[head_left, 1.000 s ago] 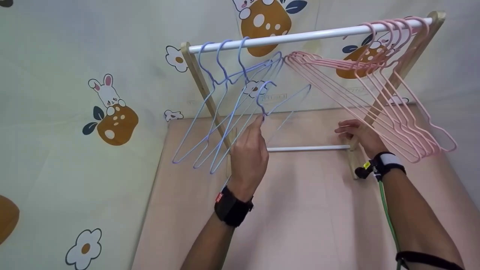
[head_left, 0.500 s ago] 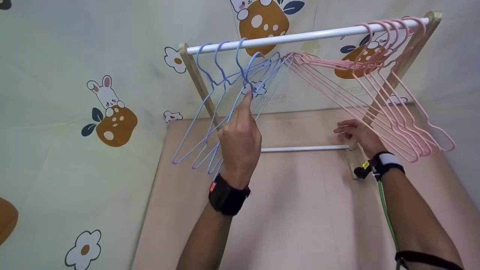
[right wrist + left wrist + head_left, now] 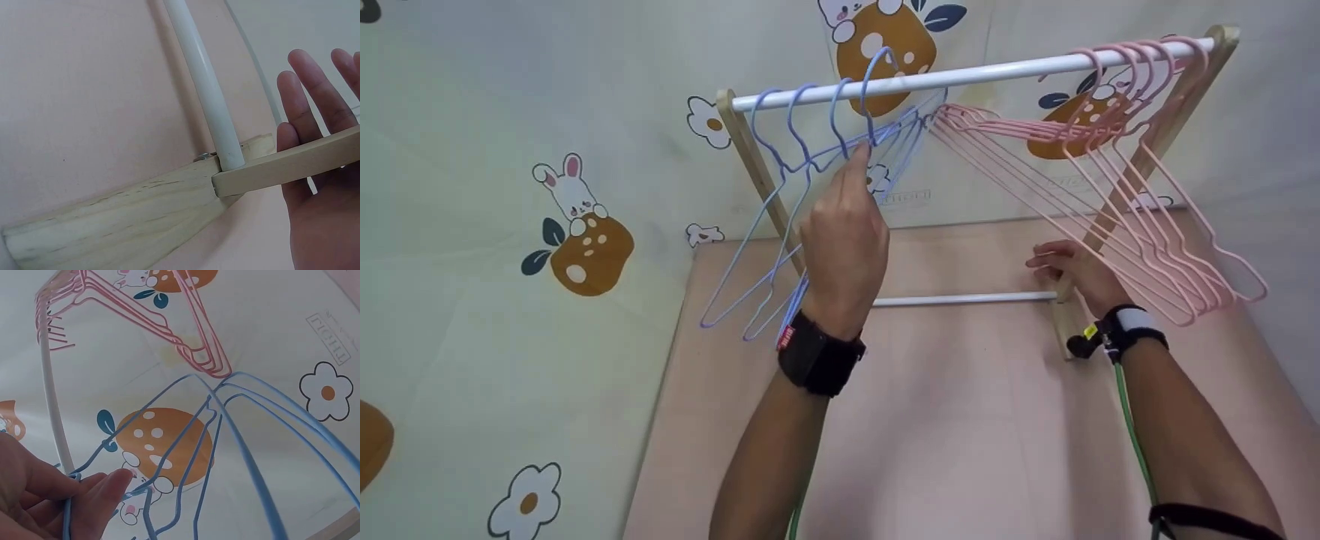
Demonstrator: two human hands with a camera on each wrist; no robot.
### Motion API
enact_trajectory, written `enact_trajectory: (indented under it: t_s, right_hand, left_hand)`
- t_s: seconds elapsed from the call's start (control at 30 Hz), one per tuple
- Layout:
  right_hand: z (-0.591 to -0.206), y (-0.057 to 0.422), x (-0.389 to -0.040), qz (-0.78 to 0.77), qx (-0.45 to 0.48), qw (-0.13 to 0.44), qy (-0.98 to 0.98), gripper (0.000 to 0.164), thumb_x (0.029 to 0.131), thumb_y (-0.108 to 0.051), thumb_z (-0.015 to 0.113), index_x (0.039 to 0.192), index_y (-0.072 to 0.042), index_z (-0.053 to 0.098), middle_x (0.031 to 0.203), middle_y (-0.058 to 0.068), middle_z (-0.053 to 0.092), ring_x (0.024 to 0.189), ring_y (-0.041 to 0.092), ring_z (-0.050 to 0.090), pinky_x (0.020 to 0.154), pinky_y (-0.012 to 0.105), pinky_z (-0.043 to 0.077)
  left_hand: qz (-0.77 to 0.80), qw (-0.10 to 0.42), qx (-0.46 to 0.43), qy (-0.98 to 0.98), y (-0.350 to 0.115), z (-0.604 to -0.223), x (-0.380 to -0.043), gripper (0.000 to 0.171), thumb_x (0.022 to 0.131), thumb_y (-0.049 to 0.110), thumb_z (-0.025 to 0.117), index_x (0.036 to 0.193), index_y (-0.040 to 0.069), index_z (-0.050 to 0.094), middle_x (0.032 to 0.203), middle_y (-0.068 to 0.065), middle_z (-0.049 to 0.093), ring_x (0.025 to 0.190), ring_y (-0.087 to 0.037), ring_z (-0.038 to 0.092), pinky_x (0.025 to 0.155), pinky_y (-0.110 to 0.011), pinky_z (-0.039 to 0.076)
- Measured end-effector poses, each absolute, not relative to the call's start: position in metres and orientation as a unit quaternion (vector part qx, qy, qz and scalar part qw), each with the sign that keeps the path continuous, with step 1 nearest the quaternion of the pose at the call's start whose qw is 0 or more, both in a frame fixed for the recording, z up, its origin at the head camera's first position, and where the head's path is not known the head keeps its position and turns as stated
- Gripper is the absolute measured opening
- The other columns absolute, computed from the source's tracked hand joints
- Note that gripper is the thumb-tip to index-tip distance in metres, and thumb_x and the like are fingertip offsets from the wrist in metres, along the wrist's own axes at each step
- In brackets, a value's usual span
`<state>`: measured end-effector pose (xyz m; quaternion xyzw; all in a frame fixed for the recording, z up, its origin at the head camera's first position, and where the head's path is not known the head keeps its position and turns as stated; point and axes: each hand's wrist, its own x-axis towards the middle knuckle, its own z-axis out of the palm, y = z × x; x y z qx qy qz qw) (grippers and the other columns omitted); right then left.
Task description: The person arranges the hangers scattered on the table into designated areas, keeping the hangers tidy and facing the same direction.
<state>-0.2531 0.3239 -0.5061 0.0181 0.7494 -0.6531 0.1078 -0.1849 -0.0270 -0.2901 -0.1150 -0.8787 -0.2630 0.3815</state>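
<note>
My left hand (image 3: 846,240) pinches a blue wire hanger (image 3: 865,79) at its neck, just below the hook. The hook rises over the white top rail (image 3: 982,73) of a small wooden rack, beside three other blue hangers (image 3: 793,124) hanging at the left end. In the left wrist view, thumb and fingers close on the blue wire (image 3: 67,517) near the end of the rail. Low on the rack's right wooden upright (image 3: 292,160), my right hand (image 3: 1084,270) rests with its fingers loosely extended behind the wood.
Several pink hangers (image 3: 1140,135) hang from the right end of the rail, their left tips close to the blue hangers' tips. A white lower bar (image 3: 960,299) joins the uprights. The rack stands on a pale pink surface (image 3: 945,420) against a printed wall covering (image 3: 660,112).
My left hand has raised the blue hanger, first leftward, then up, bringing its hook from below the rail to over it. The right hand stays at the upright.
</note>
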Motion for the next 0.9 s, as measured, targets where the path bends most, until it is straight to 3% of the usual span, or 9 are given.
enact_trajectory:
  t_s: [0.13, 0.27, 0.43, 0.67, 0.9]
  right_hand:
    - [-0.506, 0.324, -0.253, -0.651, 0.025, 0.106, 0.751, 0.029, 0.105, -0.014, 0.048, 0.129, 0.002, 0.055, 0.121, 0.024, 0.065, 0.118, 0.042, 0.051, 0.092, 0.032, 0.045]
    - [-0.507, 0.325, -0.253, -0.648, 0.027, 0.106, 0.753, 0.031, 0.105, -0.017, 0.049, 0.13, 0.0, 0.054, 0.123, 0.024, 0.064, 0.119, 0.041, 0.051, 0.098, 0.038, 0.042]
    - [-0.512, 0.325, -0.255, -0.664, 0.02, 0.11, 0.74, 0.028, 0.105, -0.015, 0.047, 0.128, -0.001, 0.056, 0.122, 0.021, 0.065, 0.117, 0.041, 0.048, 0.1, 0.045, 0.035]
    - [-0.542, 0.338, -0.269, -0.676, -0.054, 0.067, 0.732, 0.027, 0.104, -0.013, 0.049, 0.123, 0.003, 0.061, 0.117, 0.015, 0.067, 0.109, 0.035, 0.061, 0.09, 0.033, 0.047]
    - [-0.546, 0.34, -0.268, -0.669, -0.019, 0.087, 0.738, 0.03, 0.103, -0.02, 0.053, 0.127, -0.002, 0.057, 0.115, 0.012, 0.069, 0.11, 0.031, 0.059, 0.093, 0.035, 0.044]
  left_hand:
    - [-0.261, 0.354, -0.111, -0.891, -0.024, -0.293, -0.19, 0.037, 0.098, -0.003, 0.051, 0.135, 0.001, 0.056, 0.124, -0.013, 0.066, 0.088, -0.019, 0.072, 0.06, -0.021, 0.054]
    - [-0.254, 0.337, -0.108, -0.9, -0.023, -0.298, -0.195, 0.036, 0.099, -0.001, 0.052, 0.135, 0.001, 0.056, 0.124, -0.014, 0.066, 0.101, -0.023, 0.069, 0.07, -0.025, 0.057]
    - [-0.238, 0.328, -0.102, -0.909, -0.024, -0.306, -0.199, 0.037, 0.098, -0.003, 0.053, 0.134, 0.0, 0.056, 0.121, -0.015, 0.067, 0.097, -0.024, 0.071, 0.069, -0.028, 0.058]
    - [-0.23, 0.327, -0.095, -0.912, -0.026, -0.31, -0.201, 0.037, 0.098, -0.002, 0.053, 0.135, 0.0, 0.055, 0.123, -0.015, 0.067, 0.1, -0.025, 0.069, 0.074, -0.031, 0.057]
    - [-0.237, 0.35, -0.107, -0.9, -0.027, -0.312, -0.196, 0.037, 0.099, 0.002, 0.053, 0.136, 0.0, 0.054, 0.123, -0.014, 0.066, 0.106, -0.024, 0.067, 0.081, -0.032, 0.056]
